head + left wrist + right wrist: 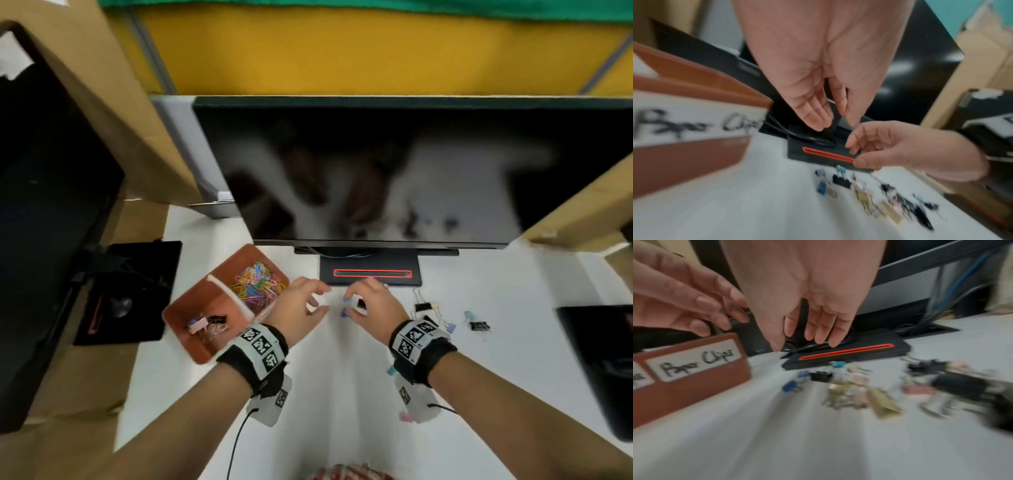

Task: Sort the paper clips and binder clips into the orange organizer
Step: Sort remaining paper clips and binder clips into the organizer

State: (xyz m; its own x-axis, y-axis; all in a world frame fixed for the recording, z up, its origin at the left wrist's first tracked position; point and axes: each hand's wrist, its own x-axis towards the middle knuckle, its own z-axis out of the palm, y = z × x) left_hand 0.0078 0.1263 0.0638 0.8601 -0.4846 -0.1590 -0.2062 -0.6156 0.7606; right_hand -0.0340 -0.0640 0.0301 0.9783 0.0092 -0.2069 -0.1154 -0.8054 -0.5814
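Observation:
The orange organizer [202,346] [690,159] [694,386] sits left of centre on the white desk. Its far compartment holds colourful paper clips [255,286], and its near one a few binder clips [205,323]. A white label [694,363] on its wall reads "Paper Clips". Loose binder clips lie right of it: small blue ones [344,311] [821,186] [791,386], black ones [479,325] [821,376] and more in a blurred pile [859,389]. My left hand [320,301] [834,120] hovers beside the organizer, fingers relaxed and empty. My right hand [352,303] [803,339] hangs over the blue clips, holding nothing.
A dark monitor [376,171] stands behind the hands, its black base with a red slot [371,270] just beyond the fingertips. Cardboard boxes flank the desk. A black stand [126,291] lies left of the organizer and a black box [599,359] at the right edge.

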